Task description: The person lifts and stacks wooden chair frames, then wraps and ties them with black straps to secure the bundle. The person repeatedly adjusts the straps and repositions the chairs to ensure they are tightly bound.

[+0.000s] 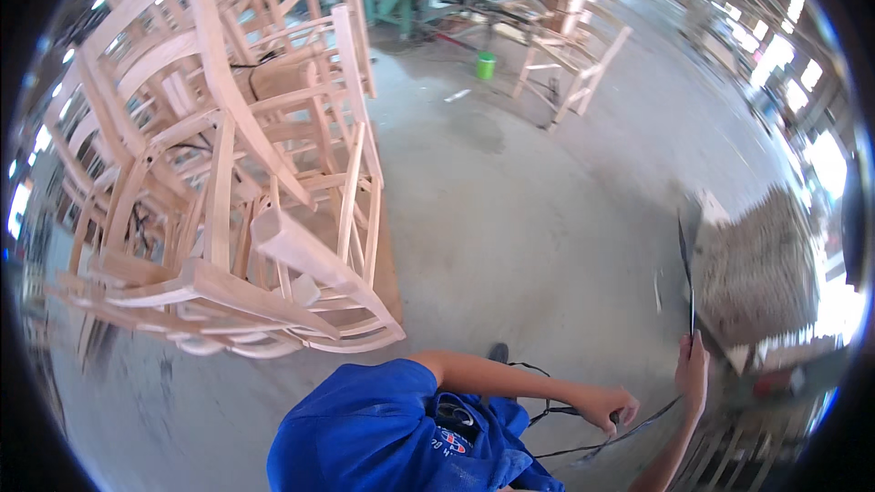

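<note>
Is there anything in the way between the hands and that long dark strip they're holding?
No, nothing is in the way. The right hand already grips the lower end of the long dark strip, which stands up beside the woven panel. The left hand holds dark cords lower down. Bare floor lies beyond.

Big workshop hall with a dusty concrete floor (510,191), stacked bare-wood chair frames (219,173) on the left, a green bucket (486,65), probably bright windows (775,55) far right.
</note>
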`<action>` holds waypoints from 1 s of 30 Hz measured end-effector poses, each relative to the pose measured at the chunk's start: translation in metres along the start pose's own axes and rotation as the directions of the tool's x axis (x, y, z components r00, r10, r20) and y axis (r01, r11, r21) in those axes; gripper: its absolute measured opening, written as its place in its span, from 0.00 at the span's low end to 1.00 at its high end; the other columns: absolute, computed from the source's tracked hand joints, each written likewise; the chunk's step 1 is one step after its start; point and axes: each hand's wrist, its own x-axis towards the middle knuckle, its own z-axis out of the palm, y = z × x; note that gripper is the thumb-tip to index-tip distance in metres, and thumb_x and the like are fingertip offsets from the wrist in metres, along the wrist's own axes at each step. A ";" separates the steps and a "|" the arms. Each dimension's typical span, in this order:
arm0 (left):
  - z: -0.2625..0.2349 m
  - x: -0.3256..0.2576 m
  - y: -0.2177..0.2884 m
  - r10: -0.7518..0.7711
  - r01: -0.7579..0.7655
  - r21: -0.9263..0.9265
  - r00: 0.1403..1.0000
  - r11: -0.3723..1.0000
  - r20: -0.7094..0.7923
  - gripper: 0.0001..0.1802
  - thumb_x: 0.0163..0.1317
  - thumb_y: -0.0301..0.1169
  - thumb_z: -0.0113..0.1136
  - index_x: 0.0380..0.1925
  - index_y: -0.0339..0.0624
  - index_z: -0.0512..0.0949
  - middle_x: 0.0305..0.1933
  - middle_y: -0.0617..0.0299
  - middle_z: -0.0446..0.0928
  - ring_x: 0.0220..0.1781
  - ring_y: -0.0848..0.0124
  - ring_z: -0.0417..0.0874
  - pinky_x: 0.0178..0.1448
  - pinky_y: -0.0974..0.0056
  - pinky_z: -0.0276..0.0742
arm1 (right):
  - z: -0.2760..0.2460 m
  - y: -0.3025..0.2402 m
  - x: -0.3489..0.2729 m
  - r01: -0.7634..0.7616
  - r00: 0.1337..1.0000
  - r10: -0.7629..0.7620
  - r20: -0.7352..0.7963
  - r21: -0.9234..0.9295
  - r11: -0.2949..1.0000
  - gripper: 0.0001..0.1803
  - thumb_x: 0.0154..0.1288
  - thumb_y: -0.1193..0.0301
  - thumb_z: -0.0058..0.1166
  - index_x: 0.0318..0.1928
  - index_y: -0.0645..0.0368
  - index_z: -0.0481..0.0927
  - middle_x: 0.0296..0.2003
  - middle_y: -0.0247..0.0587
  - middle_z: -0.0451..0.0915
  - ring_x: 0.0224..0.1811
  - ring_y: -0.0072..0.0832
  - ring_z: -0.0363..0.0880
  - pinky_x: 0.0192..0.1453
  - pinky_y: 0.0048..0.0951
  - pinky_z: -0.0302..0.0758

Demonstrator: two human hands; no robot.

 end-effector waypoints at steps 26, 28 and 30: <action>-0.529 -0.378 0.574 0.819 0.815 0.105 -0.554 0.570 -0.151 0.19 0.64 0.34 0.56 0.49 0.31 0.73 0.39 0.56 0.79 0.38 0.72 0.80 0.43 0.69 0.77 | 0.132 -1.007 0.429 0.592 -0.547 -0.772 -0.325 0.501 -0.631 0.19 0.73 0.59 0.36 0.52 0.59 0.71 0.36 0.56 0.78 0.40 0.52 0.76 0.44 0.44 0.71; -0.543 -0.391 0.582 0.731 0.739 0.085 -0.632 0.669 -0.258 0.19 0.64 0.36 0.56 0.48 0.31 0.73 0.36 0.59 0.80 0.36 0.74 0.80 0.41 0.70 0.77 | 0.136 -1.060 0.371 0.481 -0.666 -0.675 -0.316 0.510 -0.713 0.21 0.73 0.57 0.36 0.53 0.58 0.71 0.38 0.56 0.78 0.43 0.53 0.76 0.46 0.45 0.71; -0.551 -0.388 0.585 0.695 0.714 0.060 -0.653 0.697 -0.302 0.19 0.65 0.37 0.55 0.48 0.31 0.73 0.36 0.60 0.80 0.37 0.76 0.80 0.43 0.70 0.78 | 0.138 -1.092 0.320 0.309 -0.736 -0.548 -0.397 0.524 -0.794 0.21 0.72 0.56 0.37 0.51 0.59 0.72 0.38 0.56 0.78 0.42 0.53 0.76 0.46 0.46 0.70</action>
